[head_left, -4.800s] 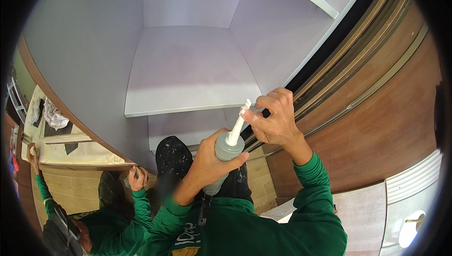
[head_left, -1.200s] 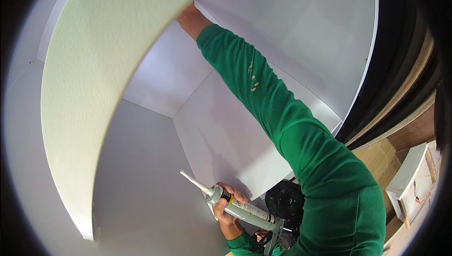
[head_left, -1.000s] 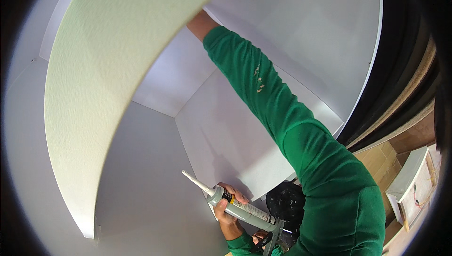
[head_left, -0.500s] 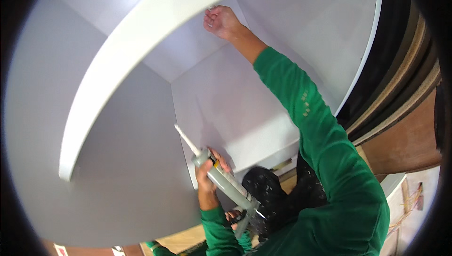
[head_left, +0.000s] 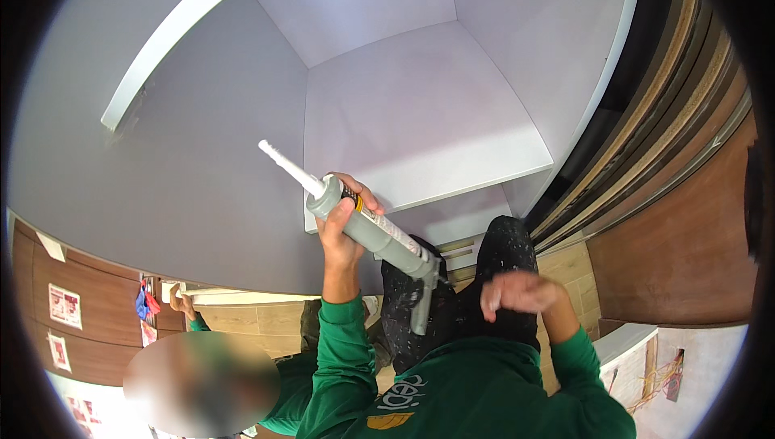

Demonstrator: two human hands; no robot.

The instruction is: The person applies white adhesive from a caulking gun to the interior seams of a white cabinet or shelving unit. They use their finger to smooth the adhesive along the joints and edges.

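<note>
My left hand is closed around the front of a caulking gun loaded with a grey sealant cartridge. The white nozzle points up and left, in front of the grey cabinet side panel. Below the cartridge, the gun's handle end hangs over my dark, white-speckled trousers. My right hand hovers over my right thigh, smeared by motion, so its fingers are unclear. Ahead is a pale shelf inside the cabinet, and a curved white shelf edge runs above.
Another person in a green sleeve is close at the lower left, one hand beyond. Edges of stacked boards curve along the right, beside a brown panel. Loose wires stick out at the lower right.
My right hand has come down from the curved white edge to above my thigh. The caulking gun in my left hand sits higher in the picture, as the view has tilted downward.
</note>
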